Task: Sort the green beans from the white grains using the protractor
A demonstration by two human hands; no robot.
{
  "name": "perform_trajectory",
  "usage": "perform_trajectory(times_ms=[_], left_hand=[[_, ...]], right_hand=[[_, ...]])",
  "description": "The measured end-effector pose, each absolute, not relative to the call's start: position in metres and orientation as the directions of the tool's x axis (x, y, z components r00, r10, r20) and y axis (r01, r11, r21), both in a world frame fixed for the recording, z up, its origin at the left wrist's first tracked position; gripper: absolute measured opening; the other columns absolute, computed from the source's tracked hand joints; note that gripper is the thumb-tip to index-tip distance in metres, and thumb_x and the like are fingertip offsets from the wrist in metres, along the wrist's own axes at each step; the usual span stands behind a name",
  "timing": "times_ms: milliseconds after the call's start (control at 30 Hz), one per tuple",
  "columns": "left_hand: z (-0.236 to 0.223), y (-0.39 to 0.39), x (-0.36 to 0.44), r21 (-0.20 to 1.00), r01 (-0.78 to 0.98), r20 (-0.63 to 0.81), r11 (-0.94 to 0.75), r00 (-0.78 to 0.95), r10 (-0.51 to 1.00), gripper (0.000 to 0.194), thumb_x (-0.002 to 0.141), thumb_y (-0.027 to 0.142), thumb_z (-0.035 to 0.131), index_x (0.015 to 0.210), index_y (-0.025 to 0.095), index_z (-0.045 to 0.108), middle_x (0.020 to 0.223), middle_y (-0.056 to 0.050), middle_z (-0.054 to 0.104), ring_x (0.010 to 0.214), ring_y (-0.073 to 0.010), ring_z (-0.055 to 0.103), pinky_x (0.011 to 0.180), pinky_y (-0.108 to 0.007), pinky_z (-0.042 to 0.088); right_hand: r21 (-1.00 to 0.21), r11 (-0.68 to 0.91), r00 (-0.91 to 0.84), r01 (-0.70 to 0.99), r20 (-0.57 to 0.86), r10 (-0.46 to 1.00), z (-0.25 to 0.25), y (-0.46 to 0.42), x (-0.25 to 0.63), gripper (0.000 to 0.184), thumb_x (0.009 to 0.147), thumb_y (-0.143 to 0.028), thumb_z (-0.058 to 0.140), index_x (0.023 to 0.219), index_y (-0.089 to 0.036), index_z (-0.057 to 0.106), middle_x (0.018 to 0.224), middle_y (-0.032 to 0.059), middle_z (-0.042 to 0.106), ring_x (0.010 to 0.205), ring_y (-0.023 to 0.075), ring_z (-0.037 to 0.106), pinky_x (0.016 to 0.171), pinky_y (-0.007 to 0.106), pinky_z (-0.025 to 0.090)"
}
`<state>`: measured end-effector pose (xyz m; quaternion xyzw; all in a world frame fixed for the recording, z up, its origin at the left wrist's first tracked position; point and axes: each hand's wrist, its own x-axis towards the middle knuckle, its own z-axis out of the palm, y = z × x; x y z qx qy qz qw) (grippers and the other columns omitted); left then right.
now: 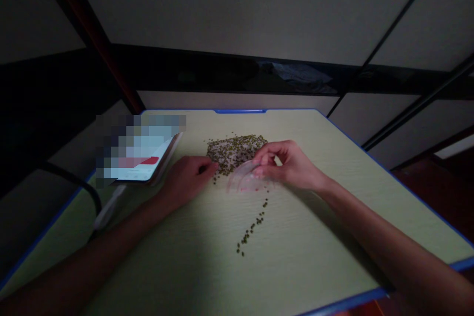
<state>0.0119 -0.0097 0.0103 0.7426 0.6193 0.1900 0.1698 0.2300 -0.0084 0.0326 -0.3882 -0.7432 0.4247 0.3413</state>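
Note:
A pile of small green beans [235, 151] lies on the pale green table [318, 237], toward its far side. My left hand [188, 177] rests on the table at the pile's left edge, fingers curled and pressed together at the beans. My right hand [289, 165] pinches the rim of a clear plastic cup [246, 180] that lies tilted on its side against the pile's near edge. A thin trail of loose beans [254, 227] runs from the cup toward me.
A lit phone [142, 160] lies at the table's left, with a white cable [109, 207] running off the left edge. The table has a blue rim [240, 110]. The dark room holds metal bars behind and to the right.

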Motion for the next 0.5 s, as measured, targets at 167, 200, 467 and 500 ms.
perform_trajectory(times_ms=[167,200,467,500], left_hand=[[0.010,-0.009,0.012,0.493,0.847,0.102,-0.199,0.171,0.980,0.034,0.075,0.040,0.038,0.048,0.019,0.035,0.046,0.004,0.035,0.048,-0.0109,0.037,0.050,-0.025,0.021],[0.010,-0.009,0.012,0.494,0.845,0.106,-0.206,0.176,0.979,0.034,0.075,0.040,0.038,0.048,0.019,0.035,0.046,0.004,0.035,0.048,-0.0109,0.037,0.050,-0.025,0.021],[0.012,-0.010,0.012,0.482,0.846,0.138,-0.229,0.185,0.973,0.034,0.074,0.039,0.038,0.047,0.019,0.033,0.046,0.004,0.034,0.048,-0.0112,0.037,0.051,-0.025,0.020],[0.012,-0.010,0.012,0.482,0.845,0.140,-0.231,0.186,0.973,0.034,0.074,0.039,0.038,0.047,0.020,0.033,0.046,0.004,0.034,0.049,-0.0113,0.037,0.051,-0.025,0.020]], right_hand=[[-0.928,0.066,-0.041,0.367,0.055,0.998,0.019,0.003,0.287,0.033,0.051,-0.039,0.076,0.064,-0.015,0.057,0.053,0.0003,0.059,0.046,0.0088,0.048,0.043,0.021,0.035],[-0.929,0.030,0.017,0.369,0.039,0.999,0.015,0.003,0.296,0.036,0.048,-0.041,0.077,0.062,-0.015,0.056,0.054,0.0012,0.060,0.047,0.0099,0.050,0.044,0.022,0.037],[-0.902,0.004,0.078,0.431,0.041,0.996,0.008,-0.007,0.297,0.039,0.045,-0.043,0.077,0.061,-0.014,0.057,0.053,0.0004,0.057,0.046,0.0085,0.046,0.042,0.021,0.034],[-0.898,0.008,0.040,0.441,0.029,0.999,0.008,-0.010,0.292,0.037,0.047,-0.042,0.076,0.063,-0.013,0.057,0.053,-0.0001,0.056,0.045,0.0078,0.044,0.041,0.021,0.032]])
